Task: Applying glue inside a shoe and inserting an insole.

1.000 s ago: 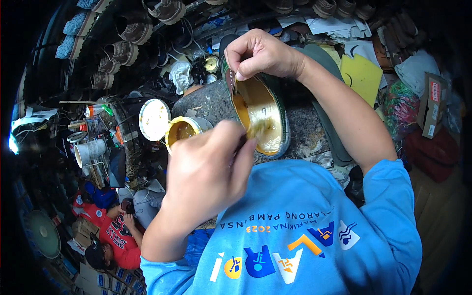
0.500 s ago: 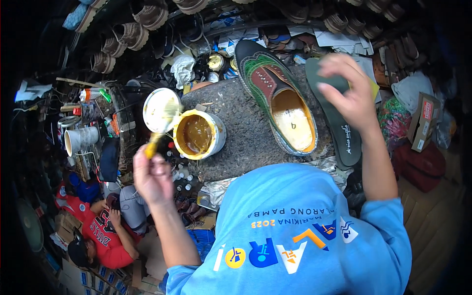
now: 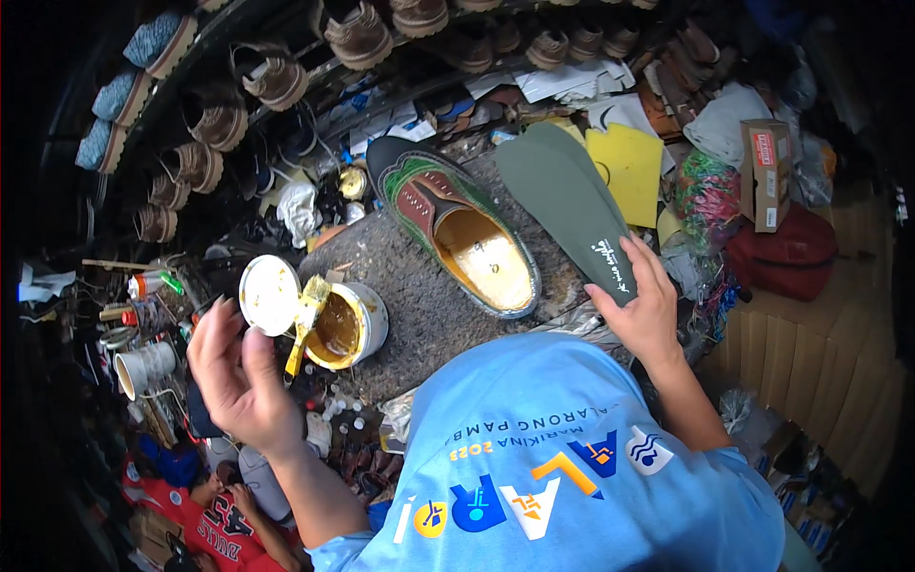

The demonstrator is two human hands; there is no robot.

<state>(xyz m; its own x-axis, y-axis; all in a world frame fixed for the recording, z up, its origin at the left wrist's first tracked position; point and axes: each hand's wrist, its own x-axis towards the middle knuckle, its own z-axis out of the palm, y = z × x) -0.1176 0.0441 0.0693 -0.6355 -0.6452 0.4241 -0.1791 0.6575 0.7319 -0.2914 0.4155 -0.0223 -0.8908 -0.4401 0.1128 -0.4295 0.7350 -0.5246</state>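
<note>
My left hand (image 3: 243, 381) is open, its fingers spread and holding nothing. Right beside it a glue-coated brush (image 3: 298, 345) with a yellow handle rests across the rim of a white can (image 3: 377, 326) of amber glue. My right hand (image 3: 645, 303) pinches the heel end of a dark green-grey insole (image 3: 558, 186), thumb on one edge and fingers on the other. Between the hands lies a dress shoe (image 3: 429, 205) in black, green and maroon, its opening toward me. A wet-looking yellowish coat shows on its inner sole.
The shoe and can stand on a rough dark slab (image 3: 434, 348). A glue-smeared white lid (image 3: 270, 294) sits left of the can. Yellow sheets (image 3: 631, 176) and a cardboard box (image 3: 765, 176) are at the right. Shoes (image 3: 357, 36) line a rack behind. A person in red (image 3: 229, 534) sits lower left.
My left hand has let go of the brush, now lying on the can's rim. My right hand has come down from above the insole and taken its heel end. The whole view has shifted.
</note>
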